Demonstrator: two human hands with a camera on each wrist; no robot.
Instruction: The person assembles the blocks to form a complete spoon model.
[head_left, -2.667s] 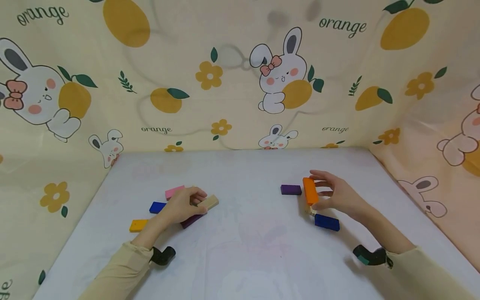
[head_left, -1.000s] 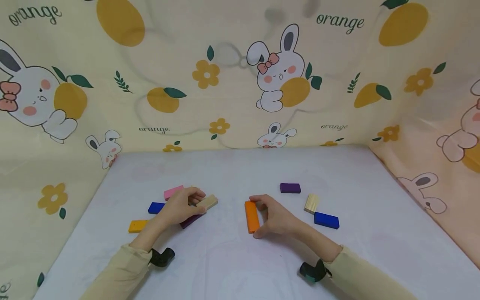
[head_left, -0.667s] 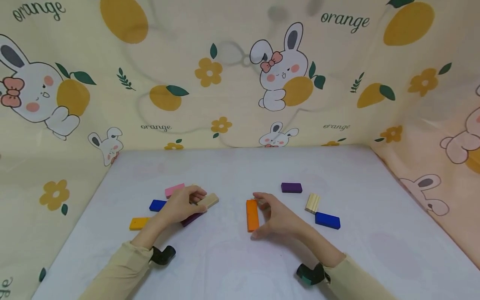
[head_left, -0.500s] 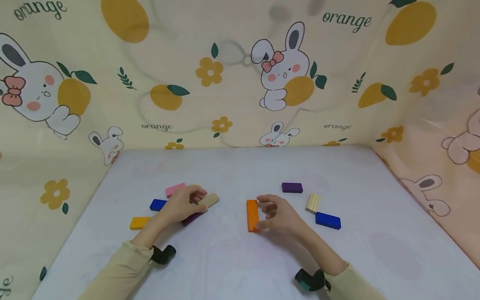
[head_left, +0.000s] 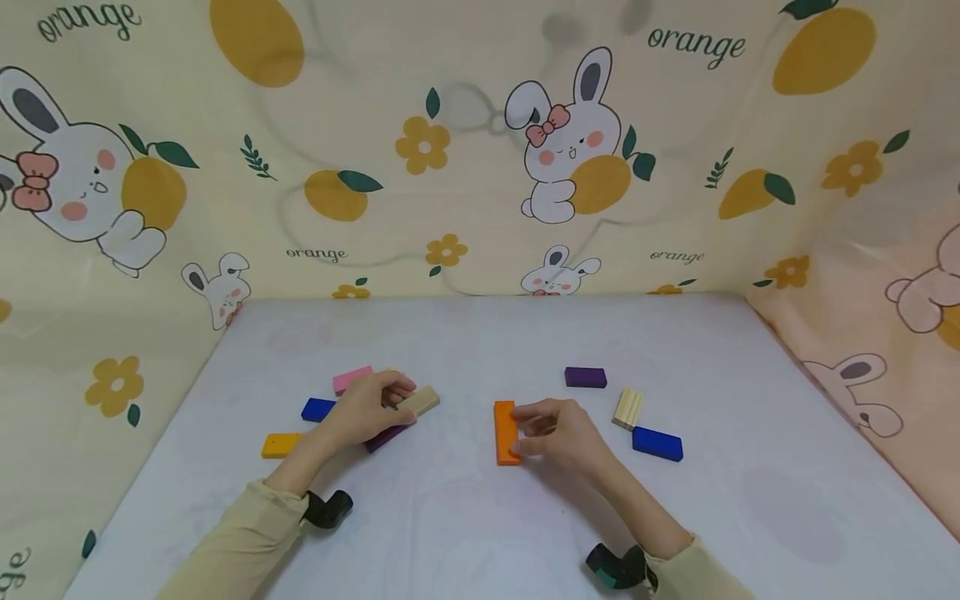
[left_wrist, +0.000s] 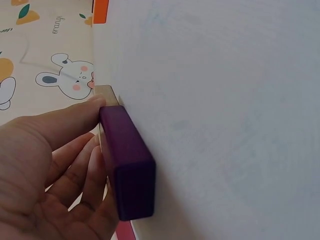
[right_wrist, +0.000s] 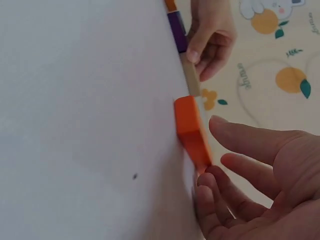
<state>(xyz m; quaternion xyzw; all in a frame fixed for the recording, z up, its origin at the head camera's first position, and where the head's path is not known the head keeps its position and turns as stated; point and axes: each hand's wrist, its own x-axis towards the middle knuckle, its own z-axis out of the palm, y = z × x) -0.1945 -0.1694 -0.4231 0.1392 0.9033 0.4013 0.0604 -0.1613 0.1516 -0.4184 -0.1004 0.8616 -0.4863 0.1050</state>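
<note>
My left hand [head_left: 369, 410] holds a plain wooden block [head_left: 420, 402] at its near end, thumb on one side and bent fingers on the other. Against that block lies a dark purple block [head_left: 386, 438], partly under the hand; the left wrist view shows the purple block [left_wrist: 135, 155] large beside the thumb. An orange block [head_left: 506, 433] lies flat on the white table, its long side pointing away from me. Along its right side is my right hand [head_left: 566, 435], fingers loosely bent. In the right wrist view the thumb stands apart from the orange block [right_wrist: 192, 127], and fingertips are near its end.
Left of the left hand lie a pink block [head_left: 352, 380], a blue block [head_left: 318, 409] and a yellow block [head_left: 281, 445]. On the right are a purple block [head_left: 586, 377], a plain wooden block [head_left: 627, 408] and a blue block [head_left: 657, 443]. A printed cloth [head_left: 480, 208] rises behind the table.
My right hand has brought the orange block leftward from the right-hand blocks to mid-table, let go of its ends and shifted its fingers to its right side. The left hand has stayed put.
</note>
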